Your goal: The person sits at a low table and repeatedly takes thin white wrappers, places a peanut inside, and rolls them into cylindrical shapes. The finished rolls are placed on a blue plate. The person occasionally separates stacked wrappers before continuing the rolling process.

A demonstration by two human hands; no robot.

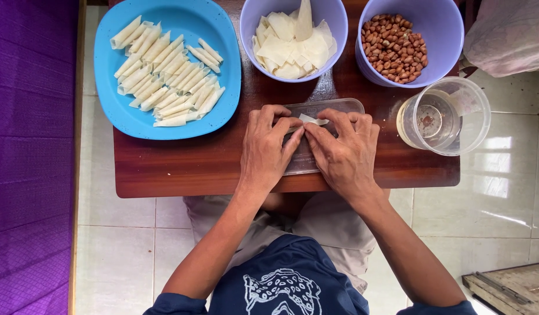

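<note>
1. Dough wrapper (pixel 312 120): a small pale piece on the clear plastic lid (pixel 316 137), pinched between both hands; its long axis runs left to right.
2. Left hand (pixel 268 146) and right hand (pixel 344 153): fingertips closed on the wrapper from either side, about equally near.
3. Blue plate (pixel 223 87) of rolled wrappers (pixel 164 73): beyond the lid, to the left.
4. Lilac bowl of flat wrappers (pixel 290 44) and lilac bowl of peanuts (pixel 395 46): beyond the lid.
5. Clear cup (pixel 450 116): right of the lid, on the wooden surface (pixel 193 163). No labels visible.
</note>
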